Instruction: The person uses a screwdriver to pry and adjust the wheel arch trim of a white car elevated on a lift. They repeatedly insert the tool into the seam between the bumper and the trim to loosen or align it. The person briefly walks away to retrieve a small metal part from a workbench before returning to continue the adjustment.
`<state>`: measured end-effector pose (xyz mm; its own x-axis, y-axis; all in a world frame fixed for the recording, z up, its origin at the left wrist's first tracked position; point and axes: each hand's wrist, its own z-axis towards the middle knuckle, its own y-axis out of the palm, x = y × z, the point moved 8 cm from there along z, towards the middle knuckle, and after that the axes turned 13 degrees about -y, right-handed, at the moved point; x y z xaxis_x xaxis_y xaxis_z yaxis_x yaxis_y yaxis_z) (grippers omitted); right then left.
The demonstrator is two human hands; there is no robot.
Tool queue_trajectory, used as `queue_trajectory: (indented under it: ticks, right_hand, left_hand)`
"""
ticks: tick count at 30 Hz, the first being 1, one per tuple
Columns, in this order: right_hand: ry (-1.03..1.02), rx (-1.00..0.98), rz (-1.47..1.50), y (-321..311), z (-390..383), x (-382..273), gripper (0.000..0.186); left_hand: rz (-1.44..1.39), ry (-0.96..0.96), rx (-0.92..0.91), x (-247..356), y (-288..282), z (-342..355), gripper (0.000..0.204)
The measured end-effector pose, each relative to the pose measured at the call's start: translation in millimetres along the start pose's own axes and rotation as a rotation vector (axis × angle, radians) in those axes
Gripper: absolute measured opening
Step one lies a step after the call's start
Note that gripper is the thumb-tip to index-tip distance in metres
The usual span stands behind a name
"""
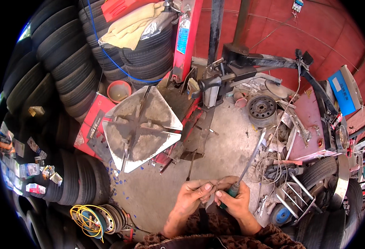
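Note:
My left hand (pixel 194 195) and my right hand (pixel 237 201) meet close in front of my body, low in the view. In the right one, closed fingers hold a long screwdriver (pixel 253 159) by its green handle. Its slim metal shaft points up and to the right, away from me. The left fingers are pinched together against the right fingertips. Whatever lies between them is small and thin, and I cannot make out what it is. Beyond my hands stands a tire changer with a pale, worn square turntable (pixel 124 155).
Stacked tires (pixel 66 58) line the left side. A steel wheel rim (pixel 262 108) lies among scattered parts and hoses at the right, near a metal-framed trolley (pixel 298 193). A yellow coiled hose (pixel 83 222) sits lower left. The machine's arm (pixel 269 61) stretches across the back.

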<state>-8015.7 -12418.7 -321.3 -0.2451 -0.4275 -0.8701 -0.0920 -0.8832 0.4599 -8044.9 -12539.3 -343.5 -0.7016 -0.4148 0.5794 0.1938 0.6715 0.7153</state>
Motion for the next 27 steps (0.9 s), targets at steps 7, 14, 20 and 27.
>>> queue_trajectory:
  ticks: [7,14,20,27]
  right_hand:
    - [-0.042,-0.120,-0.450,-4,13,2,0.037]
    - [-0.083,-0.107,-0.661,-8,19,0,0.035]
    - [-0.175,-0.244,-0.751,-6,25,-5,0.032]
    - [-0.148,-0.272,-0.700,-5,24,-3,0.030]
  left_hand:
    - [-0.034,-0.092,-0.013,-7,-20,11,0.028]
    - [-0.289,-0.203,-0.175,-28,-18,21,0.026]
    - [-0.225,-0.270,-0.189,-31,-13,20,0.030]
    - [-0.241,-0.289,-0.201,-32,-10,20,0.034]
